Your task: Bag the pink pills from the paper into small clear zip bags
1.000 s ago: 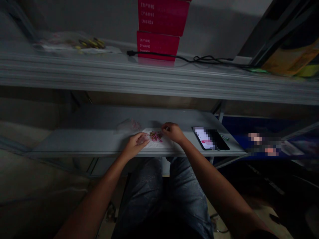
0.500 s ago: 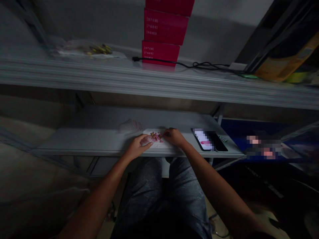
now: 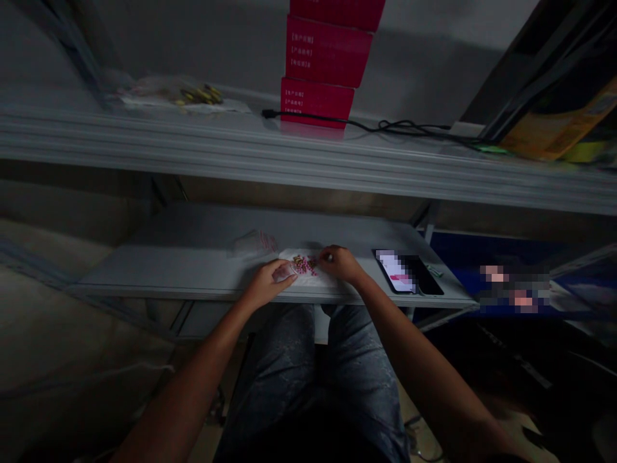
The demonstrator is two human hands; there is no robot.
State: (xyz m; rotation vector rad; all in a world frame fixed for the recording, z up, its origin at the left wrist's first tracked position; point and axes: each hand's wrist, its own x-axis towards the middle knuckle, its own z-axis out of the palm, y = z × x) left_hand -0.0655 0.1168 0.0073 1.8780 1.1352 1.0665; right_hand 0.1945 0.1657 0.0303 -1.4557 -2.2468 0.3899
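On a grey shelf lies a white sheet (image 3: 312, 281) bearing a small heap of pink bead-like pieces (image 3: 305, 265). A few longer yellowish-brown pieces are mixed in at its left side. My left hand (image 3: 267, 281) grips a small clear plastic bag (image 3: 284, 273) at the left edge of the heap. Just right of the pieces, my right hand (image 3: 340, 262) is closed in a pinch, fingertips over the sheet; a tiny pale spot shows at them, too small to name. Behind my left hand lies another clear plastic bag (image 3: 253, 243) with red stripes.
Two phones, one with a lit screen (image 3: 394, 273) and one dark (image 3: 427, 276), lie right of my right hand. The upper shelf (image 3: 216, 145) holds red boxes (image 3: 328, 51), a black cable (image 3: 376, 125) and a bag of yellow-green pieces (image 3: 200, 95). Blurred-out shapes lie far right.
The camera view has shifted slightly. My left hand stays at the bag; my right hand remains pinched beside the heap, its fingertips turned a little, with a pale spot now showing.
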